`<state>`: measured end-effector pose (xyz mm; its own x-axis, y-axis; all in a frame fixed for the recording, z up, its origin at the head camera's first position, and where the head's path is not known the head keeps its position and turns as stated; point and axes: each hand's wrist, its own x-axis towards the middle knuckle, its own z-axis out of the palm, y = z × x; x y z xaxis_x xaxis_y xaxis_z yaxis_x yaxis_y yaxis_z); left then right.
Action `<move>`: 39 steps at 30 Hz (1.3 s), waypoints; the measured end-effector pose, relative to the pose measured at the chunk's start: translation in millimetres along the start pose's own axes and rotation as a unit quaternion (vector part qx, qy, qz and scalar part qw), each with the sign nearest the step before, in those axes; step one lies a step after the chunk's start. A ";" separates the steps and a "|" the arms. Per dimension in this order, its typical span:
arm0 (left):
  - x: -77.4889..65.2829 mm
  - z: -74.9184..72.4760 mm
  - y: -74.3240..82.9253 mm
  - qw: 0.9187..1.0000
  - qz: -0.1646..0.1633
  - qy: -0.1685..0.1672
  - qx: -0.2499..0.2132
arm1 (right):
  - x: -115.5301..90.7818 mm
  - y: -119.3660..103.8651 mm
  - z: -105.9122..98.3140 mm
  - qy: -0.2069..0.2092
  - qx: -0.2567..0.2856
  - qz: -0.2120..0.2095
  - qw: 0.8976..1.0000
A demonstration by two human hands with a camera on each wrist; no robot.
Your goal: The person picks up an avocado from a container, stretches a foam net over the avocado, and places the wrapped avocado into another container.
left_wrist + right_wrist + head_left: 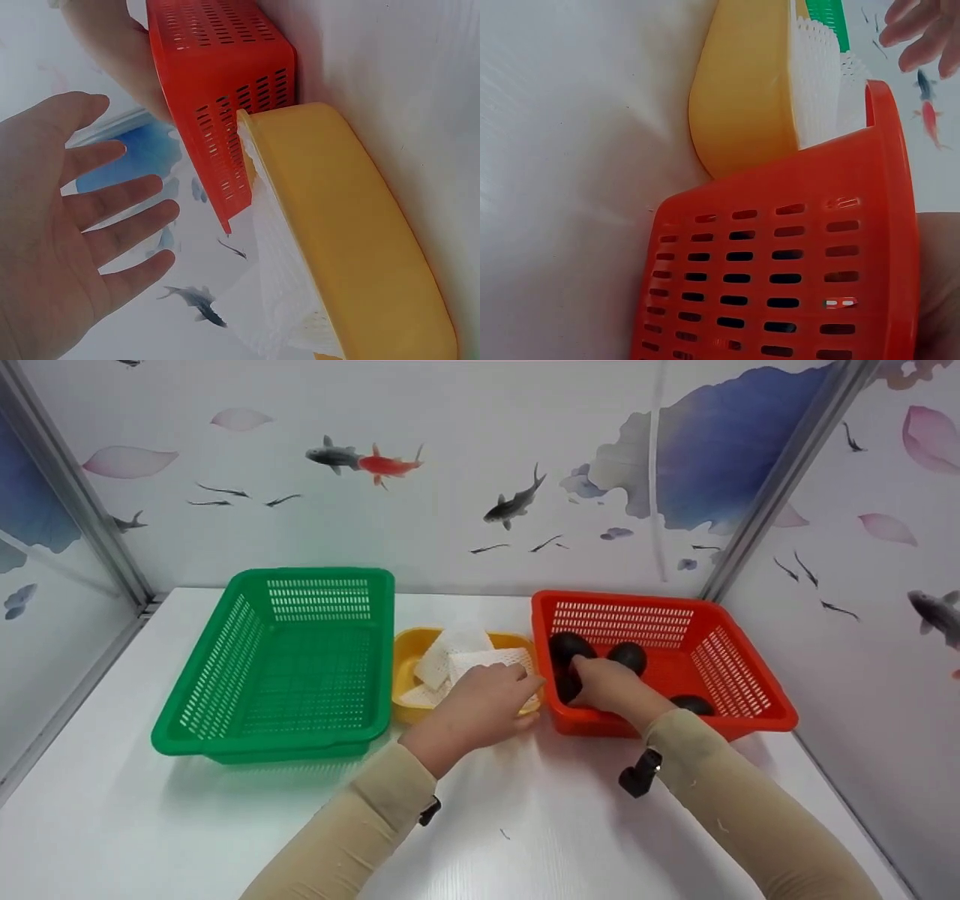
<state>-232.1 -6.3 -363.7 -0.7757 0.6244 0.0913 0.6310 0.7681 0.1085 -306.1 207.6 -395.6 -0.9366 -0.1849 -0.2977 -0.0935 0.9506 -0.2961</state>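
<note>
My right hand [611, 686] reaches over the front rim into the red basket [757, 690]. Its thumb and fingers curl around a dark avocado [568, 687] near the basket's left wall. Another dark avocado [571, 646] lies just behind it, a third [628, 657] sits further right, and one more [691, 705] is by the front wall. Above the right side of the yellow basket [405, 664] hovers my left hand [487, 701], its fingers spread and relaxed with nothing held in the left wrist view. White foam net sleeves [454, 656] lie in that yellow basket.
A large green basket [300, 675] stands to the left, close against the yellow one. All three baskets rest on a white table [480, 825]. White panels [450, 540] printed with fish and petals enclose the back and sides.
</note>
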 end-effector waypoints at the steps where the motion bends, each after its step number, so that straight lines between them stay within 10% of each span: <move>1: 0.6 0.8 1.0 1.000 0.003 0.002 0.000 | 1.0 0.8 0.8 0.001 0.002 -0.001 1.000; 39: 13.2 14.4 1.8 0.998 -0.031 0.057 -0.027 | -51.7 -10.5 -47.3 0.081 -0.004 -0.072 0.994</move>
<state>-241.2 5.3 -376.5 -0.8104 0.5529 0.1941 0.5829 0.7944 0.1710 -272.6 219.0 -334.2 -0.9551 -0.2780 -0.1028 -0.2335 0.9193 -0.3170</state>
